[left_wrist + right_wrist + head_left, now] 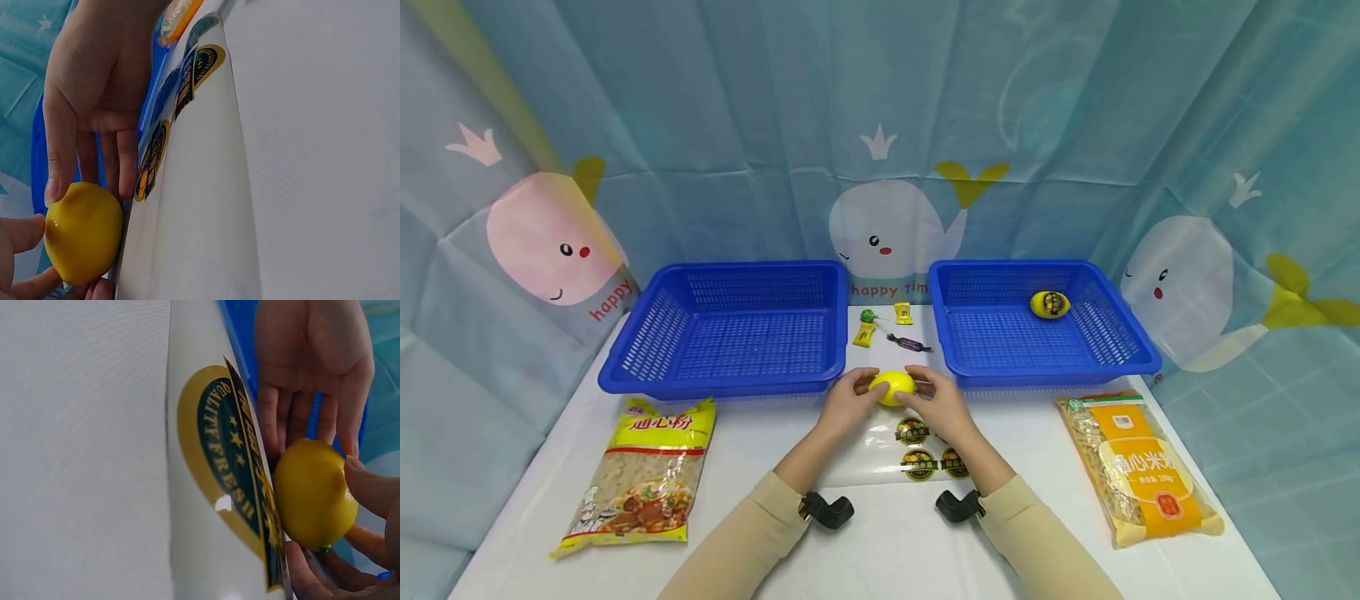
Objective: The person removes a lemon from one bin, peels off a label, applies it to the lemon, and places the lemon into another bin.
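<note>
I hold a plain yellow lemon [892, 387] between both hands, just above the near edge of a clear sticker sheet [880, 454]. My left hand [852, 398] grips its left end and my right hand [936, 400] grips its right end. In the left wrist view the lemon [84, 231] sits between my left thumb [19, 232] and the right hand [94, 81]. The right wrist view has the lemon [312, 494] beside a round black-and-gold sticker [222, 456], with the left hand [312, 362] behind it. Three such stickers [919, 463] lie on the sheet.
Two blue baskets stand at the back: the left basket [647, 367] and the right basket [1131, 354], which holds a stickered lemon [1049, 304]. Several wrapped candies [887, 327] lie between them. A yellow pasta bag [640, 475] lies front left, an orange one [1138, 467] front right.
</note>
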`<state>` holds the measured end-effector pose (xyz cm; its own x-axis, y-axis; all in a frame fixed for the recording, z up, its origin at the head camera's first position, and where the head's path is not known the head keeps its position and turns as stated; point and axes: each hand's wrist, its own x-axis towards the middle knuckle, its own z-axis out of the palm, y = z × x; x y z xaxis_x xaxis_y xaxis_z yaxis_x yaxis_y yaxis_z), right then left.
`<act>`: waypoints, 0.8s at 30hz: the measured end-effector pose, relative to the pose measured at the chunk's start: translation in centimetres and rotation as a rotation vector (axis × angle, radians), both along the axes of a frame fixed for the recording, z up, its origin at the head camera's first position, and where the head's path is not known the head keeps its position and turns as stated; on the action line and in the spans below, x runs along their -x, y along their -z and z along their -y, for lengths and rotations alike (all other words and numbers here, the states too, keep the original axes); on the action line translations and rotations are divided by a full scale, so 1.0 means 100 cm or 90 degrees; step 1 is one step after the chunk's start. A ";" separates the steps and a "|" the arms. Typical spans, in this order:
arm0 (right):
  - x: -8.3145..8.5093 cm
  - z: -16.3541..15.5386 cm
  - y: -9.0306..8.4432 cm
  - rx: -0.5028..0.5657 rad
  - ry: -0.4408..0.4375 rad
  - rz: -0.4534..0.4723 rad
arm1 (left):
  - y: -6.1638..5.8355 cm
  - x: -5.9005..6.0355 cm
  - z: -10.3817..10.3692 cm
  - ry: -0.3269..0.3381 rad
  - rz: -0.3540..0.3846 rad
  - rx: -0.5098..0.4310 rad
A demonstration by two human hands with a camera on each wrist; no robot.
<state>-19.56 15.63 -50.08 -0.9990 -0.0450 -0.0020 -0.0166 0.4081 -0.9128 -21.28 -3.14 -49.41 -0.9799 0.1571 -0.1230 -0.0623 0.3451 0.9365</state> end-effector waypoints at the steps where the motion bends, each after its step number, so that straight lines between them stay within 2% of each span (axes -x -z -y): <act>1: -0.001 -0.001 0.000 0.001 -0.002 0.001 | 0.000 -0.001 0.000 0.001 -0.001 0.003; 7: -0.011 -0.010 -0.001 -0.001 -0.001 0.008 | 0.001 -0.007 0.005 0.000 -0.012 0.014; 10: -0.019 -0.019 -0.002 -0.027 0.003 0.005 | 0.000 -0.014 0.008 -0.001 -0.019 0.024; 17: -0.035 -0.039 -0.006 -0.150 -0.014 -0.012 | -0.002 -0.036 0.018 0.011 -0.055 0.099; 20: -0.038 -0.045 -0.008 -0.217 -0.029 -0.018 | -0.002 -0.044 0.022 0.034 -0.086 0.153; 24: -0.040 -0.049 -0.009 -0.298 -0.080 -0.019 | -0.003 -0.052 0.025 0.067 -0.129 0.202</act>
